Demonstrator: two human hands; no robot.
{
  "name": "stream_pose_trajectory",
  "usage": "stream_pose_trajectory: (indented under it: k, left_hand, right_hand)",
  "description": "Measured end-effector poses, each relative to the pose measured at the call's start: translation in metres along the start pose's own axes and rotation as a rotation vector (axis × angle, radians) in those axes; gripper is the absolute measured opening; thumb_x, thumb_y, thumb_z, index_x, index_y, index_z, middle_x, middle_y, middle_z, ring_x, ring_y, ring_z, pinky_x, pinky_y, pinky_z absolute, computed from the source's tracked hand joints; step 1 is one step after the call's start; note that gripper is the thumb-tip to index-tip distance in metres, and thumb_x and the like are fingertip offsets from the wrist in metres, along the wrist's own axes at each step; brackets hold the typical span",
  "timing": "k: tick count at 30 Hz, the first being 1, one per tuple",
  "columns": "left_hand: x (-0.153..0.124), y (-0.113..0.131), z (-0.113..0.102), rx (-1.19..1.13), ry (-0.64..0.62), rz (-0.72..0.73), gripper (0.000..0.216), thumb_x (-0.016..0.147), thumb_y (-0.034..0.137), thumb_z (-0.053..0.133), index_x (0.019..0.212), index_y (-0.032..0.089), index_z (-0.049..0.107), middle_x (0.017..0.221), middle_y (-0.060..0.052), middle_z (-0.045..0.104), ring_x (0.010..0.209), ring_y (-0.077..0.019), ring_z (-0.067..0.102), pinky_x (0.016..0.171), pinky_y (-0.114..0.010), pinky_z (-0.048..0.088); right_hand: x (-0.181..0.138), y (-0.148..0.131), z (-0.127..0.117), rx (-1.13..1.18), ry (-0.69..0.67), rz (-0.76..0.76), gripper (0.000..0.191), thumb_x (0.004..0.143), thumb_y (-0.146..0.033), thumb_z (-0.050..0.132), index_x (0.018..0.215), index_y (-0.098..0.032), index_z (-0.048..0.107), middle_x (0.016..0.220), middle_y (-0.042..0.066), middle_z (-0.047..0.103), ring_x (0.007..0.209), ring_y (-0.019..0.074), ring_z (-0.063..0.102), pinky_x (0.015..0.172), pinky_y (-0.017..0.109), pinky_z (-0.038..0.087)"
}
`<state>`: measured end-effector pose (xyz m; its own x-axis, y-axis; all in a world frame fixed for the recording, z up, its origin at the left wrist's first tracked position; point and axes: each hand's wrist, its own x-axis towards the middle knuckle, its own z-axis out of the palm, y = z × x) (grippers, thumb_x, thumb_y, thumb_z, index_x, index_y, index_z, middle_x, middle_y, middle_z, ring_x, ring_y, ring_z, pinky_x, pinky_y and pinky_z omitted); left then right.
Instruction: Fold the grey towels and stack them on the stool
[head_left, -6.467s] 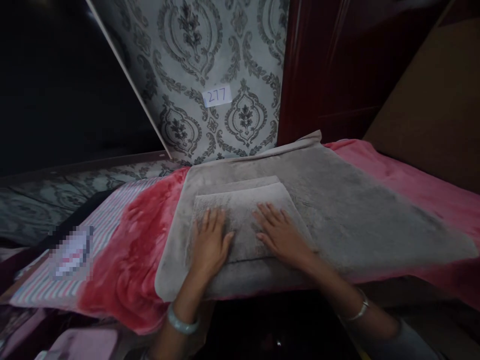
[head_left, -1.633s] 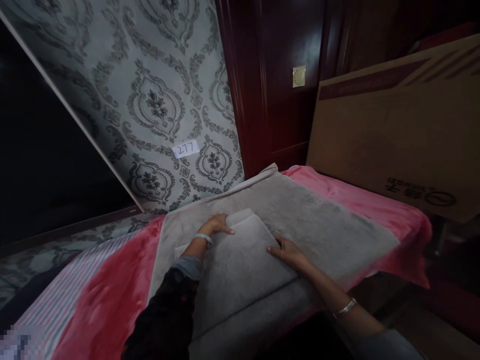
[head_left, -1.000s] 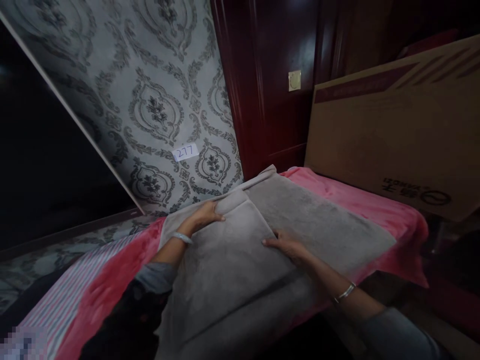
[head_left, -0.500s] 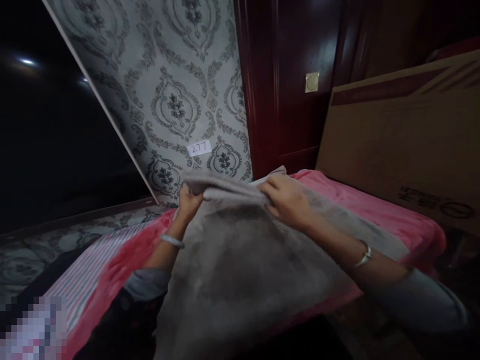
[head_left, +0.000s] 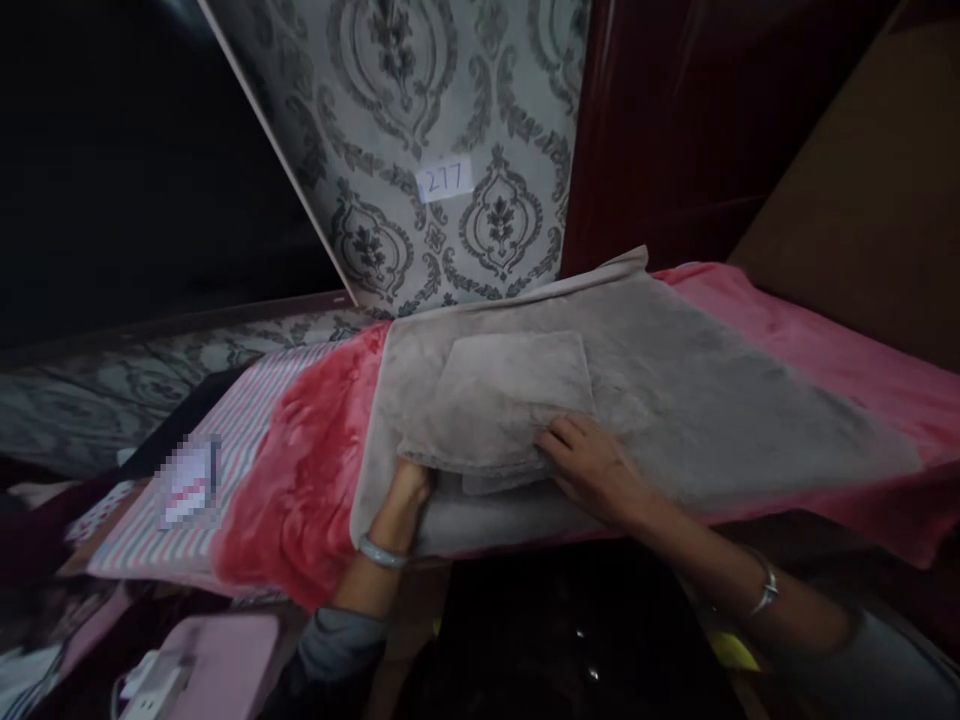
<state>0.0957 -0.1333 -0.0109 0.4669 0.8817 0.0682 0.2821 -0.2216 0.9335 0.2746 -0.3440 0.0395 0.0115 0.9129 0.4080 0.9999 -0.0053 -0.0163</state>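
A small folded grey towel [head_left: 502,400] lies on a larger grey towel [head_left: 720,390] spread over a pink blanket [head_left: 832,350]. My left hand [head_left: 409,490] is tucked under the near left corner of the folded towel, so its fingers are hidden by the cloth. My right hand [head_left: 596,465] rests on the near right corner of the folded towel, its fingers bent and pressing the edge.
A red fluffy blanket [head_left: 300,470] and a striped cloth [head_left: 217,440] lie to the left. Patterned wallpaper with a paper label "277" [head_left: 445,180] stands behind. A dark red wooden panel [head_left: 660,130] and a cardboard box [head_left: 870,210] are at the right. A pink object [head_left: 202,665] sits low left.
Half a second ago both hands held the towel's far edge lifted. That edge has since come toward me, leaving a smaller folded towel, and the hands now sit at its near corners.
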Motion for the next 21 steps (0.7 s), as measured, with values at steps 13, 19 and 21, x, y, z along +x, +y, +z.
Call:
stream_pose_trajectory:
  k: [13, 19, 21]
  left_hand:
    - [-0.052, 0.033, -0.025, -0.502, -0.282, -0.346, 0.072, 0.094, 0.067, 0.023, 0.145, 0.020, 0.041, 0.121, -0.014, 0.069, 0.098, -0.0254, 0.069, 0.075, -0.039, 0.059]
    - [-0.047, 0.029, -0.016, -0.339, -0.278, -0.403, 0.064, 0.078, 0.069, 0.061, 0.110, 0.014, 0.062, 0.068, -0.004, 0.067, 0.054, -0.0177, 0.062, 0.044, -0.027, 0.050]
    - [-0.046, 0.029, -0.016, -0.368, -0.320, -0.446, 0.065, 0.075, 0.072, 0.062, 0.104, 0.014, 0.062, 0.060, -0.002, 0.063, 0.049, -0.0169, 0.061, 0.038, -0.025, 0.044]
  right_hand:
    - [-0.040, -0.018, 0.027, 0.065, -0.084, 0.028, 0.033, 0.081, -0.004, 0.053, 0.109, -0.019, 0.061, 0.098, 0.009, 0.060, 0.089, 0.0249, 0.053, 0.076, 0.035, 0.042]
    - [-0.038, -0.011, 0.024, 0.177, 0.024, 0.070, 0.038, 0.077, -0.003, 0.053, 0.110, -0.020, 0.061, 0.101, 0.008, 0.060, 0.095, 0.0242, 0.055, 0.082, 0.035, 0.046]
    - [-0.038, -0.010, 0.025, 0.209, 0.048, 0.078, 0.039, 0.076, -0.003, 0.054, 0.110, -0.020, 0.061, 0.101, 0.008, 0.061, 0.095, 0.0241, 0.055, 0.083, 0.036, 0.048]
